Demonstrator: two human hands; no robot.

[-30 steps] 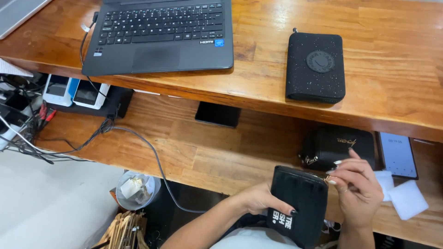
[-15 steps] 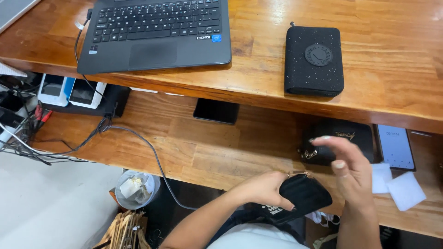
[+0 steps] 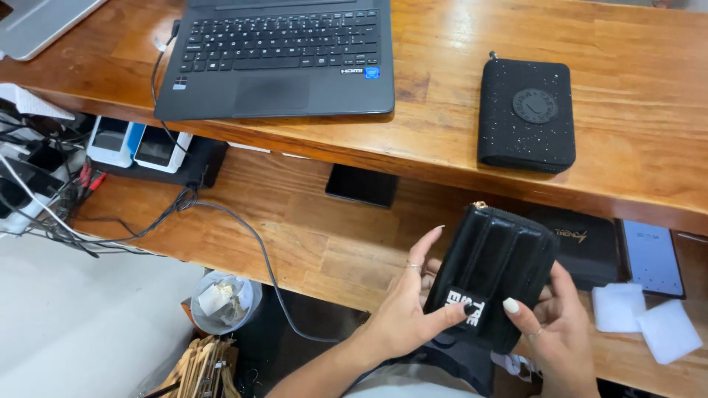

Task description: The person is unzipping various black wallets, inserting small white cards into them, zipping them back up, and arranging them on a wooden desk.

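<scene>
1. There is one view only, from a camera worn on the person's head, so no part of the scene is shared with another view.
2. It looks steeply down and forward over the person's lap, facing a wooden desk (image 3: 634,96) with a lower shelf (image 3: 295,228) beneath it.
3. The nearest things are the left hand (image 3: 405,309) and right hand (image 3: 557,332) at the bottom edge, close to the lens, around a black wallet (image 3: 494,273).
4. The far edge of the frame cuts through a laptop (image 3: 280,59) on the desk top.
5. At the left, the view reaches the floor (image 3: 74,324) and a small bin (image 3: 221,302), well below.
</scene>
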